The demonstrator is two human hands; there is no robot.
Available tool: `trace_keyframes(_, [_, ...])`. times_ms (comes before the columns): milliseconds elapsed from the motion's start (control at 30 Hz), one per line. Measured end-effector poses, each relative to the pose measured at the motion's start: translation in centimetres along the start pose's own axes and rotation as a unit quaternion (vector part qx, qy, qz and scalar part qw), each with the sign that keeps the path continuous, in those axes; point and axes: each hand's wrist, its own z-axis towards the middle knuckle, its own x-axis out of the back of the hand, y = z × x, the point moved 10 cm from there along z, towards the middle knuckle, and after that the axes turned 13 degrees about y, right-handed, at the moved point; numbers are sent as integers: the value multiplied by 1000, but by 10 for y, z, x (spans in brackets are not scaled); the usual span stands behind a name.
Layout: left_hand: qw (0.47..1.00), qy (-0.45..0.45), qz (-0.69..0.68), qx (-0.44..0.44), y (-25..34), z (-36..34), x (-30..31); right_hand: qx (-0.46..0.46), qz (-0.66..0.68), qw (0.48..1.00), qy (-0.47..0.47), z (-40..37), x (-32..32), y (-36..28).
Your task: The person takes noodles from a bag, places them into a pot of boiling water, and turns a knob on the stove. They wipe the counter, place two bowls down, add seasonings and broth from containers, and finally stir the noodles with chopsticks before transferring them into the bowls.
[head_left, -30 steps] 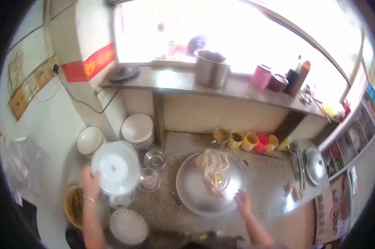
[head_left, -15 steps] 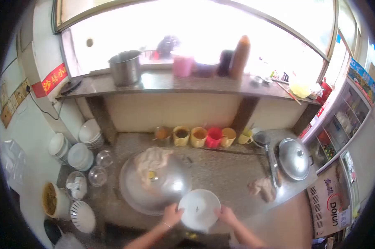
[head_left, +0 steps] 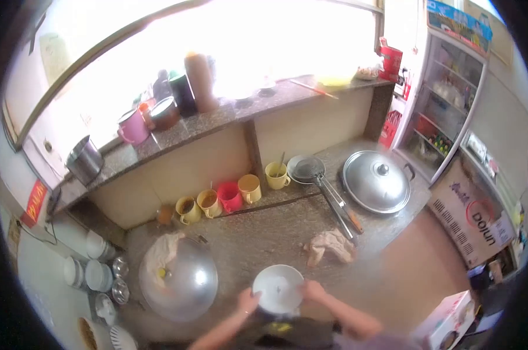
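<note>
A white bowl [head_left: 279, 287] is held between my two hands, low in the view near the counter's front edge. My left hand [head_left: 248, 300] grips its left rim with the thumb inside. On the opposite rim, my right hand [head_left: 314, 290] pinches it the same way. A small dark mark shows on the bowl's bottom. To the left sits a large domed metal lid [head_left: 188, 283] with a cloth [head_left: 163, 252] draped over it. Another crumpled cloth [head_left: 329, 246] lies on the counter beyond my right hand.
Several mugs [head_left: 209, 203] line the back of the counter. Long-handled strainers [head_left: 328, 195] rest beside a lidded pot [head_left: 376, 181] at the right. Stacked bowls [head_left: 99, 275] stand at the far left. A glass-door fridge [head_left: 442, 102] and a printed Dojun sack [head_left: 471, 216] are on the right.
My view has turned to the right, so the counter items appear shifted left and the fridge shows more fully. Both hands still hold the bowl.
</note>
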Motion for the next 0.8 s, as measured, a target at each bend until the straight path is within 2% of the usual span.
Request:
trace_keyframes(33, [1000, -12, 1, 13, -2, 2, 0, 20, 31, 999, -8, 2, -2, -6])
trace_keyframes(133, [1000, 6, 9, 11, -1, 10, -2, -2, 51, 999, 8, 10, 18, -25])
trace_keyframes(167, [998, 16, 3, 53, -7, 11, -4, 24, 35, 999, 1, 19, 16, -25])
trace_keyframes(267, [996, 48, 55, 58, -17, 14, -9, 90, 8, 994, -58, 37, 18, -38])
trace_keyframes(333, [987, 37, -36, 150, 26, 1, 10, 100, 33, 990, -96, 56, 4, -23])
trace_keyframes(400, [992, 79, -11, 94, -24, 11, -14, 169, 65, 978, -100, 67, 24, -29])
trace_keyframes(467, [996, 85, 11, 33, -35, 7, -29, 224, 98, 963, -113, 73, 70, -40])
trace_keyframes(500, [990, 90, -35, 107, -42, 5, -34, 242, 90, 959, -120, 83, 91, -34])
trace_keyframes(533, [977, 90, -74, 181, -47, -4, -32, 309, 79, 945, -73, 86, 113, -36])
trace_keyframes(567, [974, 103, -71, 190, -40, -10, -27, 370, 73, 926, -27, 86, 128, -35])
trace_keyframes(600, [970, 119, -55, 205, -33, -19, -24, 375, 76, 923, -39, 86, 124, -19])
trace_keyframes(667, [964, 139, -39, 223, -22, -28, -25, 459, -92, 884, -2, 81, 112, 10])
trace_keyframes(733, [956, 183, 58, 222, -21, -41, -20, 470, -88, 877, -31, 81, 109, 20])
trace_keyframes(800, [947, 187, 57, 254, -40, -53, -29, 463, -61, 884, -8, 84, 104, 27])
